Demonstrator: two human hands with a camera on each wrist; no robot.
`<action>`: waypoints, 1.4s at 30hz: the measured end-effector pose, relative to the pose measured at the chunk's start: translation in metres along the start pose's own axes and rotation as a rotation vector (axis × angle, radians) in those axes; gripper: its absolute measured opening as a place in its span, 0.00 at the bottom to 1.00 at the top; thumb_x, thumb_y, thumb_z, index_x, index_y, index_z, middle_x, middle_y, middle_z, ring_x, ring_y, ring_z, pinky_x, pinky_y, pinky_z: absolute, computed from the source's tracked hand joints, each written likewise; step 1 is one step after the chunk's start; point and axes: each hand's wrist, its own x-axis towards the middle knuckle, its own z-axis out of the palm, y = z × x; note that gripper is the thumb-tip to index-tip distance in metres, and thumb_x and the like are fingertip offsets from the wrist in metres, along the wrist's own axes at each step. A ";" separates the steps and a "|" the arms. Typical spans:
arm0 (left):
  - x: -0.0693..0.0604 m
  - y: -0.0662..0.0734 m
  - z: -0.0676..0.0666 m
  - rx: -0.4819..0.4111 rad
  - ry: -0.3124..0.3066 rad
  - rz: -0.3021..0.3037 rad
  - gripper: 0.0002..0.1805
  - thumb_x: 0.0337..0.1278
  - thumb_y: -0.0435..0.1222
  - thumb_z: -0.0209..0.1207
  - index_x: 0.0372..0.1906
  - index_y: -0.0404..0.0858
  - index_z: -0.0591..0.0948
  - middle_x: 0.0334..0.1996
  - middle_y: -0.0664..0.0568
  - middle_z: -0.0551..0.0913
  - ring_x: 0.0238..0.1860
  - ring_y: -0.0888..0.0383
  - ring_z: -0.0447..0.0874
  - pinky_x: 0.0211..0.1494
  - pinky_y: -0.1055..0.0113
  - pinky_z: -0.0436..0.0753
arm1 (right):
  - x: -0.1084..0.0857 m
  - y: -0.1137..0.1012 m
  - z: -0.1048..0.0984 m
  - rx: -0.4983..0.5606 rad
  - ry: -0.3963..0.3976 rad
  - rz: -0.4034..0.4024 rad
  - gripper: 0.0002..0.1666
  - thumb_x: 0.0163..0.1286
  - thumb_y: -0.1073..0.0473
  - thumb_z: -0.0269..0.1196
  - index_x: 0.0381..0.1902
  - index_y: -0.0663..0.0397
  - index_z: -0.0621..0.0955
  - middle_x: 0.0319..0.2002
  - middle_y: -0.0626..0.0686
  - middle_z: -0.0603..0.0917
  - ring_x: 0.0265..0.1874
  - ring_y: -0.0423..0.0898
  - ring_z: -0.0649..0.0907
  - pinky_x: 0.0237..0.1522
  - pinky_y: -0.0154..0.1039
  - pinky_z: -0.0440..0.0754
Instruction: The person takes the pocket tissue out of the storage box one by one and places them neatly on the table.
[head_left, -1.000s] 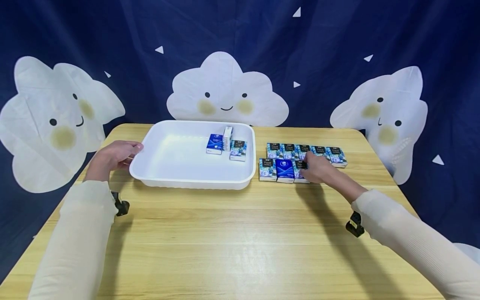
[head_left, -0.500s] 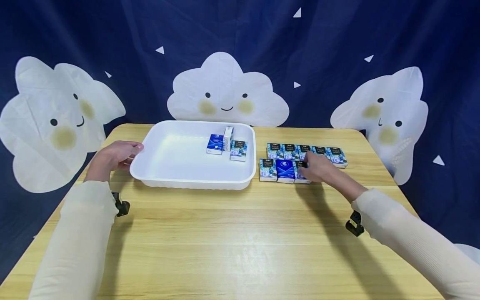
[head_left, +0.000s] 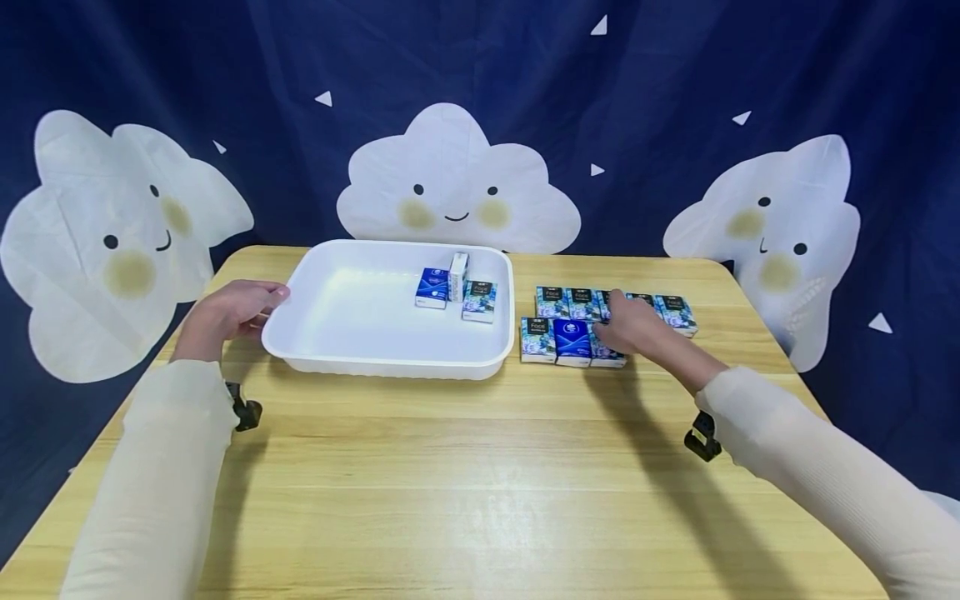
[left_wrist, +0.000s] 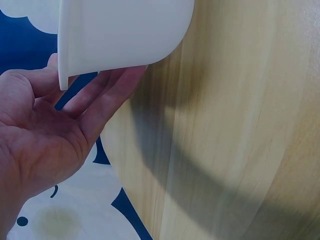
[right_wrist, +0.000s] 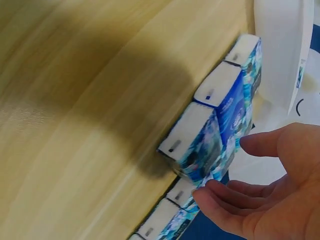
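Observation:
My left hand (head_left: 238,307) holds the left rim of a white plastic tray (head_left: 375,363); in the left wrist view the thumb (left_wrist: 46,80) is at the rim and the fingers lie along the outer wall. On the right, my right hand (head_left: 636,325) hovers over a floral pocket tissue pack (head_left: 609,357) at the right end of the front row. Its fingers look loosely bent, with nothing between them and the thumb (right_wrist: 262,143). Beside that pack lie a dark blue tissue pack (head_left: 572,342) and another floral pack (head_left: 537,339).
Behind the front row, several floral packs (head_left: 582,303) form a back row, partly covered by my hand. Inside the tray are a blue pack (head_left: 432,287), a pack on edge (head_left: 457,277) and a floral pack (head_left: 479,301). A wooden table (head_left: 420,467) carries everything.
My right hand has shifted slightly up and back from the front row's right-end pack, showing more of it. The left hand keeps its place on the tray.

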 end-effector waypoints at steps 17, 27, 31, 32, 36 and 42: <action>0.002 0.001 0.000 -0.022 0.003 -0.011 0.35 0.82 0.52 0.38 0.81 0.39 0.52 0.74 0.34 0.61 0.64 0.40 0.68 0.49 0.68 0.78 | 0.010 -0.064 -0.007 0.037 0.105 -0.092 0.37 0.77 0.53 0.55 0.73 0.70 0.59 0.45 0.66 0.81 0.42 0.58 0.82 0.46 0.51 0.81; -0.001 0.002 0.000 0.007 -0.001 0.011 0.34 0.83 0.51 0.36 0.81 0.37 0.53 0.73 0.34 0.62 0.62 0.40 0.69 0.51 0.65 0.79 | 0.014 -0.117 -0.003 0.076 0.197 -0.198 0.30 0.75 0.56 0.59 0.68 0.68 0.68 0.59 0.67 0.78 0.53 0.59 0.81 0.51 0.50 0.83; -0.001 0.003 0.000 0.004 -0.002 0.015 0.34 0.83 0.51 0.36 0.81 0.37 0.53 0.73 0.33 0.61 0.62 0.40 0.70 0.48 0.67 0.79 | 0.015 -0.136 0.001 0.093 0.190 -0.211 0.31 0.75 0.56 0.59 0.69 0.66 0.67 0.60 0.65 0.78 0.54 0.57 0.82 0.48 0.46 0.86; -0.001 0.003 0.000 0.003 -0.002 0.012 0.34 0.83 0.51 0.36 0.81 0.37 0.53 0.73 0.33 0.61 0.62 0.41 0.70 0.47 0.68 0.79 | 0.016 -0.140 0.003 0.091 0.186 -0.213 0.31 0.74 0.56 0.59 0.70 0.65 0.67 0.60 0.65 0.78 0.54 0.56 0.82 0.48 0.45 0.86; -0.001 0.003 0.000 0.001 -0.001 0.009 0.33 0.83 0.50 0.35 0.81 0.37 0.53 0.73 0.33 0.61 0.62 0.40 0.69 0.48 0.67 0.79 | 0.020 -0.155 0.012 0.085 0.158 -0.220 0.33 0.72 0.58 0.61 0.71 0.64 0.66 0.60 0.63 0.78 0.55 0.55 0.82 0.48 0.45 0.87; -0.001 0.001 0.000 0.003 -0.006 0.021 0.34 0.83 0.51 0.36 0.81 0.36 0.53 0.73 0.33 0.61 0.63 0.40 0.69 0.52 0.63 0.79 | 0.029 -0.166 0.028 0.042 0.128 -0.232 0.36 0.70 0.60 0.61 0.72 0.64 0.66 0.63 0.63 0.77 0.58 0.54 0.81 0.56 0.47 0.84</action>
